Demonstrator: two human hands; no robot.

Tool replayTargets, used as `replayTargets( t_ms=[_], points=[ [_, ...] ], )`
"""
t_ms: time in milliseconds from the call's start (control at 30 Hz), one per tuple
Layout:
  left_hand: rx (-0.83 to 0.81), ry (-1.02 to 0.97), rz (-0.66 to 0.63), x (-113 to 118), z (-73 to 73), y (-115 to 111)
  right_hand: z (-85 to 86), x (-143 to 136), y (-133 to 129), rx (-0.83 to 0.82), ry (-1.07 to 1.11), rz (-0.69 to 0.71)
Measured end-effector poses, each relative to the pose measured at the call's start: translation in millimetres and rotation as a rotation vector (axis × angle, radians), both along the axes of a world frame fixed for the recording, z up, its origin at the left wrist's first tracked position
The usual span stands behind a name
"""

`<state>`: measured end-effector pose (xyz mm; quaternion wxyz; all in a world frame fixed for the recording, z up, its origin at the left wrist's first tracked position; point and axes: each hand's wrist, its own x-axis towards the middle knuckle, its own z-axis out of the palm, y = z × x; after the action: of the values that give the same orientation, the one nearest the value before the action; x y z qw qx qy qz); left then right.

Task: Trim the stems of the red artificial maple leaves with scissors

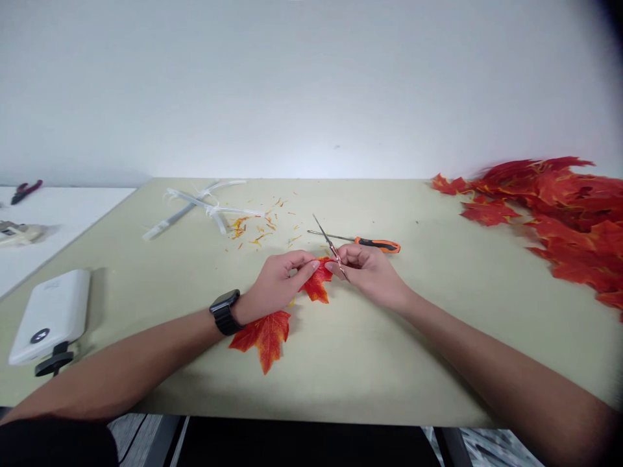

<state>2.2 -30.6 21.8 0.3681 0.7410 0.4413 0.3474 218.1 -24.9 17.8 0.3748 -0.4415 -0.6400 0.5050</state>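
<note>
A small red leaf hangs between both hands above the table. My left hand, below a black watch strap, pinches the leaf's upper left edge. My right hand holds its upper right edge between thumb and finger, and slim pointed metal scissors stick up and away from the same hand. A second red-orange leaf lies under my left wrist, partly hidden. Just beyond my right hand lies a screwdriver with an orange and black handle.
Red leaves are heaped at the right. Yellow and orange scraps lie mid-table, beside clear plastic strips. At the left are a white power bank and red-handled pliers.
</note>
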Motion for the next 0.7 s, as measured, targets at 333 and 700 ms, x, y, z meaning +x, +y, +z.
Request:
replayTargets(
  t_ms=[333,700],
  points=[
    [0.295,0.141,0.160,-9,-11.9,17,9.8,-2,-2,0.113,0.068,-0.170],
    [0.430,0.207,0.152,-13,-10.4,20,5.3,4,-1,0.160,-0.398,0.018]
  ],
)
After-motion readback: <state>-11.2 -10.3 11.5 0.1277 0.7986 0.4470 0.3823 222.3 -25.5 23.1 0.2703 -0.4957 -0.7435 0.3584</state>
